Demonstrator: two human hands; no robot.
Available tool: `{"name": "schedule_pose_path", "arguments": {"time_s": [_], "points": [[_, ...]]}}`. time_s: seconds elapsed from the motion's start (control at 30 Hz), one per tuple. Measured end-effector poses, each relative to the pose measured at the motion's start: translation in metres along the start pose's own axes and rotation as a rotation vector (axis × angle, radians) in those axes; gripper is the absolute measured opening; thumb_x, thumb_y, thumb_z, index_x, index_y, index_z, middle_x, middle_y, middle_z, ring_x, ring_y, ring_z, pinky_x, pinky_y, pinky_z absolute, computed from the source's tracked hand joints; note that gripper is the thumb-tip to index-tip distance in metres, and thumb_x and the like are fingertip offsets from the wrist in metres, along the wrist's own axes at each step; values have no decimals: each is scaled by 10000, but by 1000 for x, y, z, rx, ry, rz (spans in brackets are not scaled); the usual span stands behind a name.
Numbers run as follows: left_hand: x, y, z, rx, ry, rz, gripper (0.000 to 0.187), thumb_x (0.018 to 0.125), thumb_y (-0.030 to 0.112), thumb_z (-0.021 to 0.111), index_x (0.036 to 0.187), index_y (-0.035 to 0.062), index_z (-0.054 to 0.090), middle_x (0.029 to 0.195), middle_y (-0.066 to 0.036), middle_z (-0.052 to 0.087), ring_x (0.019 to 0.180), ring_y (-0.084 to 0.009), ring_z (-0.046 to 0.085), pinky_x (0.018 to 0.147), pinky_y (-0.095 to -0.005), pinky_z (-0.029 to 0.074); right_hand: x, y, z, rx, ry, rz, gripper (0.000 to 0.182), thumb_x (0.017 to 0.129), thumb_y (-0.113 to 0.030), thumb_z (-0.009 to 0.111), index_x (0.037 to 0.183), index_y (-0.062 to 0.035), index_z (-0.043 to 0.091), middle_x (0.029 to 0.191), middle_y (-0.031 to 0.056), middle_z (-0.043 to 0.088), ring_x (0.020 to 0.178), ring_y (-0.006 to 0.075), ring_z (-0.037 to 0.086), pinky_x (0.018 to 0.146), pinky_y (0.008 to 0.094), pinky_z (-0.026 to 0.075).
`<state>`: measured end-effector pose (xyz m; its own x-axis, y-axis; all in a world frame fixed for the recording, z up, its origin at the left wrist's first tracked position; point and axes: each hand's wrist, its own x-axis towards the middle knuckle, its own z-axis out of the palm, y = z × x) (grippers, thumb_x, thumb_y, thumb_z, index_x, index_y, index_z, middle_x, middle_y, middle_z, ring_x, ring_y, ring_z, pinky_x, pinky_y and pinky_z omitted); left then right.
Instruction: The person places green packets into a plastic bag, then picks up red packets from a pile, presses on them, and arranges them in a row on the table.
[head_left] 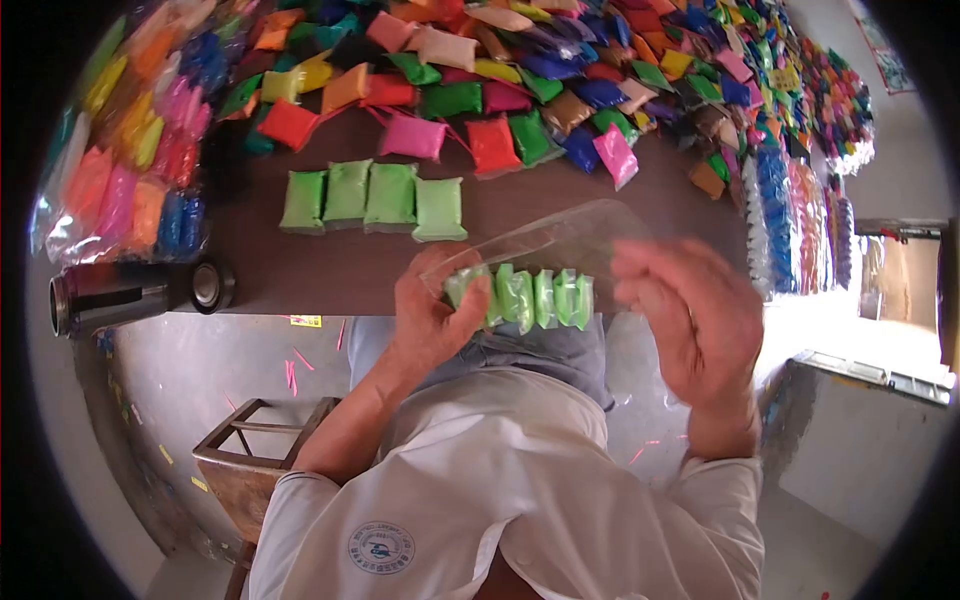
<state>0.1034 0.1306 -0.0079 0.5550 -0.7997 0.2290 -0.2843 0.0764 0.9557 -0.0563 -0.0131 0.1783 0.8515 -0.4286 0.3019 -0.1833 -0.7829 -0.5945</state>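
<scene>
My left hand (pixel 437 309) grips one end of a row of light green packets (pixel 543 298), its thumb pressed on the nearest one. The packets stand side by side on edge, over my lap at the table's front edge. A clear plastic bag (pixel 560 236) stretches from my left hand above the row toward the right. At its far end is my right hand (pixel 692 318), slightly blurred, with fingers curled together at the plastic. Beyond my left hand, several more light green packets (pixel 390 194) lie in a line on the table.
A heap of coloured packets (pixel 490 95) covers the back of the brown table (pixel 270 250). Bagged packets (pixel 135 190) are piled at the left, above a dark cylindrical flask (pixel 130 297). Filled clear sleeves (pixel 800 225) stand at the right. A wooden stool (pixel 240 470) is at lower left.
</scene>
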Motion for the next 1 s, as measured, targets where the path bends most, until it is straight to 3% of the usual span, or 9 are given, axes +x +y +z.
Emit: {"name": "schedule_pose_path", "arguments": {"time_s": [0.1, 0.2, 0.3, 0.4, 0.5, 0.6, 1.0], "points": [[0, -6, 1, 54, 22, 102, 240, 881, 145, 667, 1054, -20, 668, 982, -157, 680, 904, -254, 641, 828, -356, 495, 51, 10, 15, -114, -86, -225, 227, 948, -144, 634, 1104, 15, 676, 899, 136, 705, 753, 285, 687, 661, 339, 539], [-3, -2, 0, 26, 23, 40, 233, 874, 141, 683, 1036, -26, 678, 994, -167, 682, 929, -281, 645, 846, -368, 496, 97, 24, 42, -176, -375, -209, 173, 867, -133, 681, 991, -13, 671, 921, 172, 678, 883, 379, 660, 761, 454, 529], [-1, -3, 1, 39, 46, 91, 220, 858, 118, 693, 1039, -7, 685, 989, -162, 684, 925, -306, 649, 848, -383, 505, 124, 40, 73, -249, -683, -221, 323, 842, -198, 706, 1075, 20, 657, 965, 158, 676, 911, 357, 650, 790, 443, 511], [-1, -7, 3, 26, 81, 116, 201, 833, 154, 708, 993, 40, 665, 967, -143, 672, 868, -350, 640, 792, -416, 523, 126, 54, 101, -252, -733, -354, 416, 808, -229, 729, 1115, 28, 615, 1069, 193, 650, 998, 384, 638, 819, 459, 511], [0, -5, 2, 20, 92, 157, 232, 835, 169, 707, 1026, 47, 656, 995, -156, 667, 884, -362, 640, 787, -431, 520, 122, 50, 124, -362, -760, -249, 489, 780, -237, 750, 1144, 37, 573, 1093, 213, 628, 1019, 405, 633, 831, 471, 521], [-3, -10, 1, 68, 67, 165, 272, 831, 180, 706, 1064, 53, 647, 1032, -168, 667, 921, -368, 640, 792, -435, 517, 117, 59, 136, -401, -783, -272, 544, 748, -244, 776, 1158, 39, 555, 1108, 218, 627, 1029, 414, 633, 839, 483, 525], [-1, -5, 0, 92, 108, 200, 295, 820, 190, 717, 1062, 35, 651, 1062, -160, 679, 924, -360, 641, 818, -430, 513, 121, 58, 147, -473, -758, -366, 470, 700, -229, 767, 1045, 37, 591, 907, 206, 669, 869, 403, 681, 746, 498, 547]]}}
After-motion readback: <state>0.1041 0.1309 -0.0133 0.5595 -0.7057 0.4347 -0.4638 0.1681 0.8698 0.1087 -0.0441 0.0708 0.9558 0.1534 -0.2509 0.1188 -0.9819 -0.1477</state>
